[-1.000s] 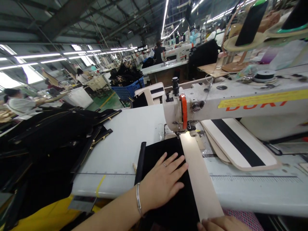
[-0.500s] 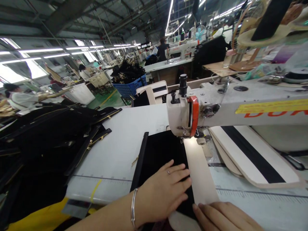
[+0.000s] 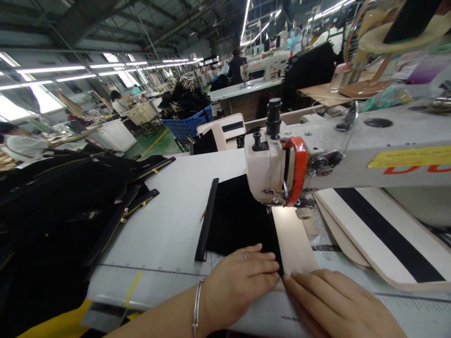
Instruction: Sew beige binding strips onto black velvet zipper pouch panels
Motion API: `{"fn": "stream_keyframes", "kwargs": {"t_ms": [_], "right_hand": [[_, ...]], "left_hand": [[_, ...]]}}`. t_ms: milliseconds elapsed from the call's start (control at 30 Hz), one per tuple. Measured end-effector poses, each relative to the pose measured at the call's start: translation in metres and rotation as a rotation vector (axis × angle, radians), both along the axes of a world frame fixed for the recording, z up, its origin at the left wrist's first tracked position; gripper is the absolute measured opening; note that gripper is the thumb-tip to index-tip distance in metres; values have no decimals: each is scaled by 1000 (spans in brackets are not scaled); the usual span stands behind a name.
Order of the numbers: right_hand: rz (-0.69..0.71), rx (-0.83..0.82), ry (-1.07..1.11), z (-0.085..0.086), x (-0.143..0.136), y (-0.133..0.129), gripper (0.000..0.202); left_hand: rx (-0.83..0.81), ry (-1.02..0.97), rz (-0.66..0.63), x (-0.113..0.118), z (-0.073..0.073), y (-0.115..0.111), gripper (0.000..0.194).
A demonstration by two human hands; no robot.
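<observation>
A piece of black fabric (image 3: 239,218) lies under the head of a sewing machine (image 3: 262,164), its right edge on a beige strip (image 3: 294,237). A dark edging band (image 3: 208,216) with a gold-coloured zipper pull (image 3: 202,214) runs down the fabric's left side. My left hand (image 3: 243,281) lies flat on the fabric's near right corner, fingers stretched toward the strip. My right hand (image 3: 334,300) rests on the strip's near end, fingers extended and close together; its thumb is hidden. The fingertips of both hands are close together at the seam. The needle area is partly hidden by the machine head.
Black zippered pieces (image 3: 70,206) are heaped on the left. Beige-edged white panels with a black stripe (image 3: 373,230) lie right of the needle, under the machine arm. A blue basket (image 3: 188,124) of black pieces stands beyond the table (image 3: 165,216). Other people work farther back.
The fabric and strip have moved farther under the machine head, away from me. My left hand is now at the fabric's near edge. My right hand has moved slightly forward along the strip.
</observation>
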State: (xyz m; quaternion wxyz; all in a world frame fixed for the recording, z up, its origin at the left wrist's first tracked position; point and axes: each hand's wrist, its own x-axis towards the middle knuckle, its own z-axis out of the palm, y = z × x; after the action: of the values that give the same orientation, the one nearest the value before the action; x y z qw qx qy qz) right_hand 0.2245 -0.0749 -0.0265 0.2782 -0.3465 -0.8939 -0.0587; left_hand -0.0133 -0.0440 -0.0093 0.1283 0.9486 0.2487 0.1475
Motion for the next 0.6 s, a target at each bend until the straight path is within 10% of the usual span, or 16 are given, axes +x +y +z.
{"fn": "stream_keyframes", "kwargs": {"t_ms": [600], "right_hand": [[-143, -161, -39, -2, -8, 45, 31]], "left_hand": [[167, 12, 45, 10, -4, 65, 22]]}}
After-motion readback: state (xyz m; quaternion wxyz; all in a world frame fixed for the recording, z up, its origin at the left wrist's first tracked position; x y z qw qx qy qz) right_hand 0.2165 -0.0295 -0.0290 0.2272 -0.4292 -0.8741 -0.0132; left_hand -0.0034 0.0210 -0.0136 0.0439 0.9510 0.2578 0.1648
